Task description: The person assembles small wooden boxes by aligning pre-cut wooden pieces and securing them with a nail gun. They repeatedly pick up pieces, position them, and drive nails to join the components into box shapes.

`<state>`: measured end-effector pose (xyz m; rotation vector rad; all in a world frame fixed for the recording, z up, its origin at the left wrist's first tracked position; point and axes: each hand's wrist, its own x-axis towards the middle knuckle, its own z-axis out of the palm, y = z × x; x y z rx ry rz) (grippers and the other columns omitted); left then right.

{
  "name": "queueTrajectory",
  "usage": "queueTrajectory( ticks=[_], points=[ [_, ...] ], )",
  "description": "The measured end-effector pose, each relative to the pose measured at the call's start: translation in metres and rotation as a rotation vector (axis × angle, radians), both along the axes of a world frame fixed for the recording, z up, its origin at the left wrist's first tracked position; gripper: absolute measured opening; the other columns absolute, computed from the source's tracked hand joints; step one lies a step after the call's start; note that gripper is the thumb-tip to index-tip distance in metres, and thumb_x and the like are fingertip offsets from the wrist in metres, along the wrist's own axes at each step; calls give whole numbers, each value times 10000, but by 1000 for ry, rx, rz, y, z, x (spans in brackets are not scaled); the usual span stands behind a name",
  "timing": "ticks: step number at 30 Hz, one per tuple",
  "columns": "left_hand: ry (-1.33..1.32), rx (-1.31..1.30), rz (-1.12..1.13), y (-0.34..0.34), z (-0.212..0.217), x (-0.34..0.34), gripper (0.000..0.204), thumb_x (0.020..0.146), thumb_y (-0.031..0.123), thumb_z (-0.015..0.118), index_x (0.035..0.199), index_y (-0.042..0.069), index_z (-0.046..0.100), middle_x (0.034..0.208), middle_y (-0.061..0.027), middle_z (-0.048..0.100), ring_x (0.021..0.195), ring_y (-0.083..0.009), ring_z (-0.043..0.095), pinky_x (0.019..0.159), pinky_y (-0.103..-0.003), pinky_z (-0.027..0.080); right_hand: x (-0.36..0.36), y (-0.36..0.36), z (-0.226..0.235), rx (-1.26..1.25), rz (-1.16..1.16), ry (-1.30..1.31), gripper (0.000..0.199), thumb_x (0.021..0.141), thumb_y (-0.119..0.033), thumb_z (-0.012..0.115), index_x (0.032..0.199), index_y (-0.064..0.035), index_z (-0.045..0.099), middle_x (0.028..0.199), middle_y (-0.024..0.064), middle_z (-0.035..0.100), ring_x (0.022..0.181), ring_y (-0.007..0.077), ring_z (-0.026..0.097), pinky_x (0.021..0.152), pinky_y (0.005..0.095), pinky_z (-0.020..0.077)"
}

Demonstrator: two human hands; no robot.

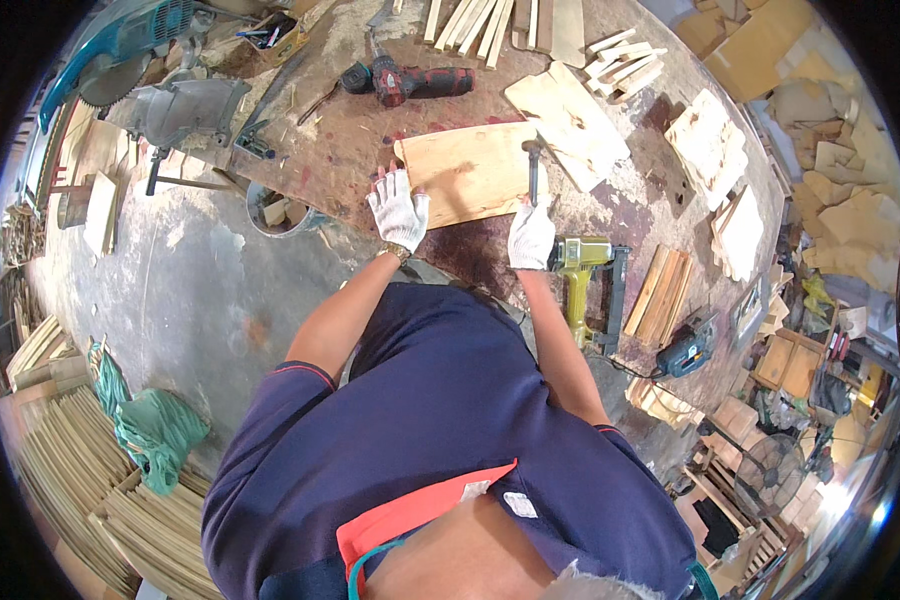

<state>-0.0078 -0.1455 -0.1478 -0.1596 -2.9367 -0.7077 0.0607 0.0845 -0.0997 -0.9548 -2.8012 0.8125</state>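
Note:
A pale wooden board [465, 180] lies flat on the worktable in front of me. My left hand [400, 210], in a white glove with bare fingertips, is at the board's left edge. Its fingers are stretched out and apart, and I see nothing held in it; whether it presses on the wood I cannot tell. In my gloved right hand [532, 238] is a hammer [533, 165], gripped by its dark handle, the head pointing away from me over the board's right end. A yellow-green nail gun [582, 265] lies just right of that hand.
Beyond the board rests a red-and-black cordless drill [410, 82]. Another board [570, 125] and several wood strips [470, 28] lie farther back. A blue power tool [685, 345] sits at right. A mitre saw [160, 95] stands far left, near a bucket of offcuts [270, 208].

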Motion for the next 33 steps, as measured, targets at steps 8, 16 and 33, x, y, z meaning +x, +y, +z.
queueTrajectory(
  ticks=[8,16,33],
  points=[
    [-3,-11,8,0,-4,-1,637,966,417,514,1474,38,446,1583,-155,401,1499,-382,289,1210,-558,212,-45,27,18,-119,26,283,414,1039,-358,494,978,34,612,852,291,663,814,484,648,728,507,504],
    [26,27,-4,-1,1,-4,632,955,414,532,1452,26,481,1567,-168,423,1500,-374,291,1214,-548,212,-77,41,-13,-46,177,261,404,1066,-359,430,1037,7,600,841,259,674,789,453,645,733,499,497],
    [53,31,-6,-3,1,-3,581,899,353,582,1376,27,524,1513,-143,479,1437,-374,369,1141,-550,296,-89,42,-1,17,227,102,465,1053,-309,437,824,33,654,708,259,620,669,404,632,642,486,476]
  ],
)
